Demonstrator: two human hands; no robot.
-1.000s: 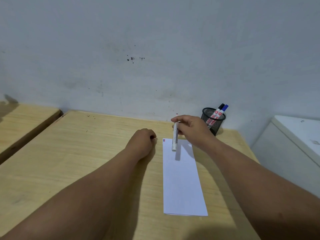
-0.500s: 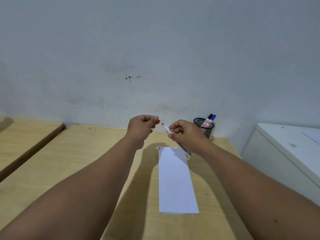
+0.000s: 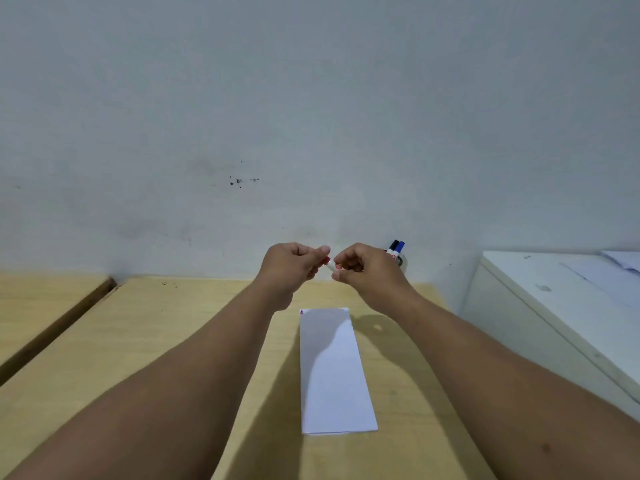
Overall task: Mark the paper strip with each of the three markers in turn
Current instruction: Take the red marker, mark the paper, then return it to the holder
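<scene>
Above the far end of the paper strip (image 3: 334, 370), the left hand (image 3: 291, 266) and right hand (image 3: 363, 271) pinch the red marker (image 3: 331, 266) together, seemingly capping it; returning it to the holder likely comes next.

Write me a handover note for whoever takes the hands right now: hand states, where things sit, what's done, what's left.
Left hand: raised, fingers pinched on what looks like the red cap.
Right hand: closed on the red marker; the two hands meet above the table, apparently capping.
Paper strip: flat on the table, small red and blue marks at its far left corner.
Black and blue markers: standing behind the right hand; their holder is mostly hidden.
Done: red and blue marks show; black is too small to tell.
Left: finish capping, return the red marker, check for black.
</scene>
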